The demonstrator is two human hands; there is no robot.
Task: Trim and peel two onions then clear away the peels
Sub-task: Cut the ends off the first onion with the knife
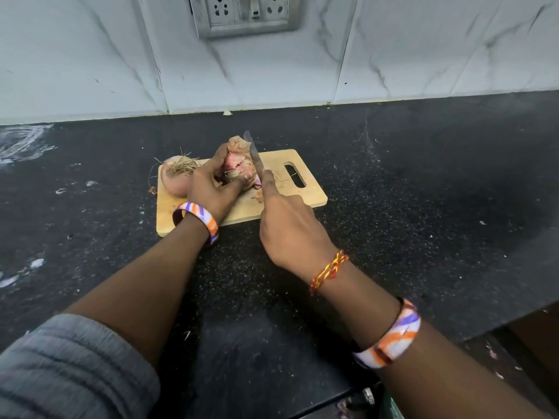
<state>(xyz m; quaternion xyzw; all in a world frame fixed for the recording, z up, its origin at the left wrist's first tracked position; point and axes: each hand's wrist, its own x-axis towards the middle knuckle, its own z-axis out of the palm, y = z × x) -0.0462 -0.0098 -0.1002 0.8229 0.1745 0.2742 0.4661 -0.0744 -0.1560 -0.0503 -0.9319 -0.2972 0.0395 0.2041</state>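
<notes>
A wooden cutting board (305, 192) lies on the black counter. My left hand (211, 189) grips a pinkish onion (239, 163) on the board, its papery skin partly torn. My right hand (287, 225) holds a knife (253, 152), forefinger stretched along the blade's back, the blade resting against the onion's right side. A second onion (175, 176), unpeeled with dry roots on top, sits on the board's left end beside my left hand. A few scraps of peel (259, 196) lie on the board near the knife.
The black speckled counter (408, 192) spreads to both sides, with white smears at the far left. A marble-tiled wall with a socket plate (246, 15) stands behind. The counter's edge drops away at the lower right.
</notes>
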